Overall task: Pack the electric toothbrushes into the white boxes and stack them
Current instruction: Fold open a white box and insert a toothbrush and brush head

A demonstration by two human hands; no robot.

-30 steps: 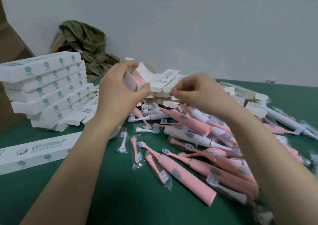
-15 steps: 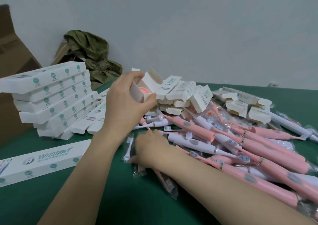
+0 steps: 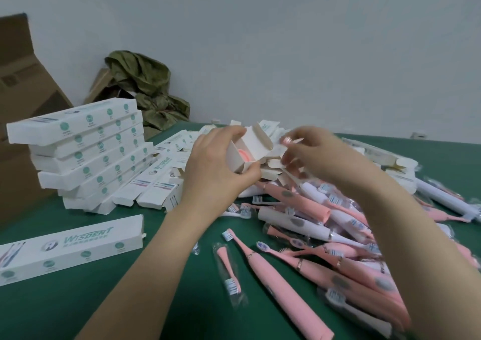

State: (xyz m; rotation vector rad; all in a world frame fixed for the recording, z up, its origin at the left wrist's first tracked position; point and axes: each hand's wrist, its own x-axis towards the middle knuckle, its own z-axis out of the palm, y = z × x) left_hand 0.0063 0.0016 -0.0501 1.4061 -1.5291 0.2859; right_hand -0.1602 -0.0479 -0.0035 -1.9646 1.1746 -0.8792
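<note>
Two hands work above the green worktop [image 3: 109, 303]. The left hand [image 3: 216, 170] holds a white box [image 3: 243, 152] tilted, with its open end turned toward the person, so the pink toothbrush [image 3: 244, 155] already inside shows and the mouth is free. Its grip is clamped around the sides of the box. The right hand [image 3: 315, 157], just right of the opening, pinches a small pink item [image 3: 292, 140]. This is blurred, but it is probably a spare brush head meant to go in next. Closed boxes stand in a stack [image 3: 78, 142] at the far left, out of the way. Many loose toothbrushes [image 3: 307, 209] lie heaped at the right, within easy reach.
</note>
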